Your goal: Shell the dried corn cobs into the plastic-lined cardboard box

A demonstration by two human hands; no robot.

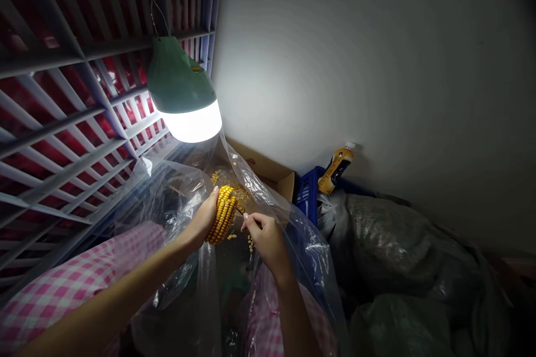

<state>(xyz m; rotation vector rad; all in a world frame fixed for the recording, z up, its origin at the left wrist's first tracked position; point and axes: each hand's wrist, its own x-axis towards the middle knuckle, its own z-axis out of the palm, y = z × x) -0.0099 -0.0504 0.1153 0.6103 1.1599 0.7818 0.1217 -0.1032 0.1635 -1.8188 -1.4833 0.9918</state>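
My left hand (204, 217) grips a yellow ear of corn (221, 215), partly stripped of kernels, holding it upright from the left side. My right hand (266, 241) sits just right of the cob with its fingers curled, pinching a thin dark rod (240, 210) whose tip reaches the kernels. Loose yellow corn kernels (233, 189) lie in a heap below the cob, inside a clear plastic bag (180, 206) that lines a cardboard box (260, 163). A few kernels hang near my right fingers.
A green-topped lamp (182, 92) hangs brightly just above the bag, in front of a grey lattice rack (71, 95). To the right are a blue crate (307, 195), a plastic bottle (336, 170) and bulging grey sacks (393, 240) against a white wall (335, 56).
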